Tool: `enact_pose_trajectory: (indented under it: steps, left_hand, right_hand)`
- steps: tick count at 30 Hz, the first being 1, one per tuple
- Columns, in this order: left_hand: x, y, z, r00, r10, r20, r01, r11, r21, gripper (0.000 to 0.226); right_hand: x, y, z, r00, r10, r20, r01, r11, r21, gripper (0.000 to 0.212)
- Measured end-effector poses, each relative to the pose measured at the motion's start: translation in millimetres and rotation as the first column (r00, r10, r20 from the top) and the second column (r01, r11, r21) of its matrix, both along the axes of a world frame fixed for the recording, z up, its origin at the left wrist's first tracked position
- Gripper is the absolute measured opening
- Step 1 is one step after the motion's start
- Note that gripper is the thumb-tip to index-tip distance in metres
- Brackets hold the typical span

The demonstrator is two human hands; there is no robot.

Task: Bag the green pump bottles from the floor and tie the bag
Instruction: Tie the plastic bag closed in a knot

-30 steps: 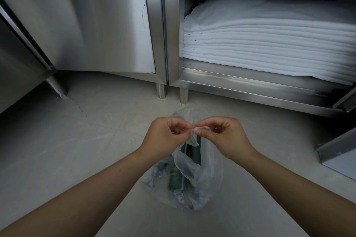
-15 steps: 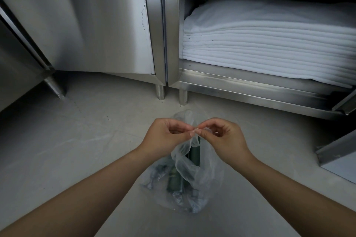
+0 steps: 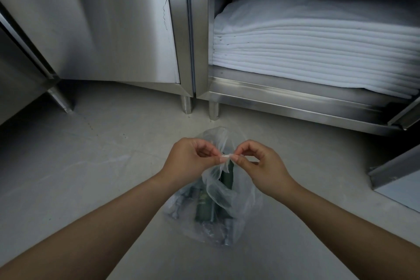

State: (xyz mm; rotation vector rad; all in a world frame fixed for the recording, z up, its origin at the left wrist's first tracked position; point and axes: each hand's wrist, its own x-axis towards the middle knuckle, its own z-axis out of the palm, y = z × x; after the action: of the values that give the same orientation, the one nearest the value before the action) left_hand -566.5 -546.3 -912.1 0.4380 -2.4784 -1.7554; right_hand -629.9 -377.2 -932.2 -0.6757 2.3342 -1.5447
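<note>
Pinching the twisted top of the clear plastic bag point(image 3: 227, 191) between thumb and fingertips, the left hand point(image 3: 189, 160) and the right hand point(image 3: 261, 167) meet almost tip to tip above it, each closed narrowly on a bit of film with the short white twist stretched between them. The green pump bottles point(image 3: 205, 208) are already inside, dark shapes standing or leaning in the bag's belly, and the bag hangs from the pinch with its bottom near or resting on the floor point(image 3: 91, 177); which one I cannot tell. The knot looks unfinished, so the tying seems to be the step in hand. The risk, as I judge it, is the grip: so little film is held that a pull could slip it out of the fingers and let the neck fall open, or the thin plastic could tear at the twist under the bottles' weight, and a pump head could poke through the wall. Room is generous on the left and toward the person, where the floor lies bare. Ahead stand the steel cabinet legs point(image 3: 187, 104) and the low shelf edge point(image 3: 295, 100) under the folded white linens point(image 3: 318, 48), and a metal panel point(image 3: 397, 173) juts in near the right forearm.
</note>
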Motion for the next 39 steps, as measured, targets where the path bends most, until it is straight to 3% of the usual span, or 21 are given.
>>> enact_pose_trajectory:
  steps: [4, 9, 14, 20, 24, 27, 35, 39]
  left_hand:
    - [-0.5, -5.2, -4.5, 0.997, 0.067, 0.042, -0.072, 0.991, 0.117, 0.009]
    - [1.5, -23.2, -13.0, 0.980, 0.183, 0.078, -0.191, 0.976, 0.107, 0.009]
    - [1.6, -22.4, -19.0, 0.984, 0.138, 0.109, -0.148, 0.984, 0.096, 0.008]
    - [0.6, -11.0, -17.3, 0.991, 0.061, 0.117, -0.082, 0.980, 0.181, 0.019]
    - [-0.6, -6.4, -19.3, 0.991, 0.050, 0.125, -0.067, 0.988, 0.137, 0.014]
    - [-0.1, -3.0, -21.4, 0.995, 0.018, 0.103, -0.021, 0.999, 0.029, 0.007]
    - [0.1, -1.8, -23.8, 0.996, 0.003, 0.095, 0.014, 0.985, -0.170, 0.007]
    - [-0.8, -9.5, -25.1, 0.995, 0.001, 0.095, 0.017, 0.983, -0.184, 0.004]
  right_hand:
    - [-0.3, 3.4, -3.7, 0.999, -0.037, -0.006, 0.037, 0.999, 0.032, 0.008]
    - [-13.0, 21.0, -10.8, 0.983, -0.165, 0.080, 0.164, 0.986, 0.022, 0.010]
    - [-8.1, 19.6, -10.8, 0.964, -0.127, 0.233, 0.144, 0.988, -0.059, 0.013]
    - [-7.2, 18.1, -7.8, 0.952, -0.106, 0.287, 0.121, 0.992, -0.035, 0.011]
    - [-1.6, 11.4, -8.1, 0.974, -0.158, 0.160, 0.149, 0.986, 0.068, 0.007]
    - [1.3, 7.7, -10.9, 0.984, -0.172, 0.049, 0.163, 0.976, 0.147, 0.018]
    - [-2.6, 10.9, -11.9, 0.986, -0.154, -0.060, 0.163, 0.965, 0.203, 0.006]
    - [-3.1, 13.6, -11.5, 0.990, -0.111, -0.082, 0.128, 0.961, 0.247, 0.006]
